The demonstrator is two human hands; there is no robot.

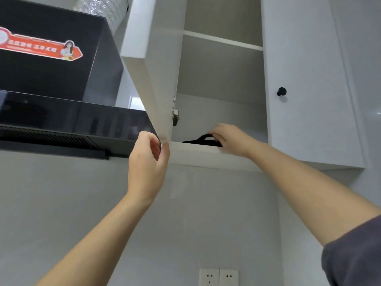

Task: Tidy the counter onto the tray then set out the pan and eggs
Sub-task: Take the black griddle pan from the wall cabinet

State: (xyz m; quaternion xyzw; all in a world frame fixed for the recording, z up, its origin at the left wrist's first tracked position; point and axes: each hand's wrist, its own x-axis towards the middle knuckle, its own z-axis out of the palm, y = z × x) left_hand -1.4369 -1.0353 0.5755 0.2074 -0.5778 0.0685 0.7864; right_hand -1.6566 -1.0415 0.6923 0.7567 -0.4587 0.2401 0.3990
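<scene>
I look up at a white wall cupboard. Its left door (156,65) stands open, and my left hand (147,162) grips the door's bottom corner. On the cupboard's bottom shelf lies a black pan, of which only the looped handle (203,139) and a thin dark edge show above the shelf lip. My right hand (231,140) reaches into the cupboard and its fingers curl around that handle. The rest of the pan is hidden behind the shelf front. No eggs or tray are in view.
A black range hood (61,112) with a red sticker hangs to the left, close to the open door. The right cupboard door (309,89) is closed, with a black knob (281,91). An upper shelf (222,40) looks bare. Two wall sockets (218,277) sit below.
</scene>
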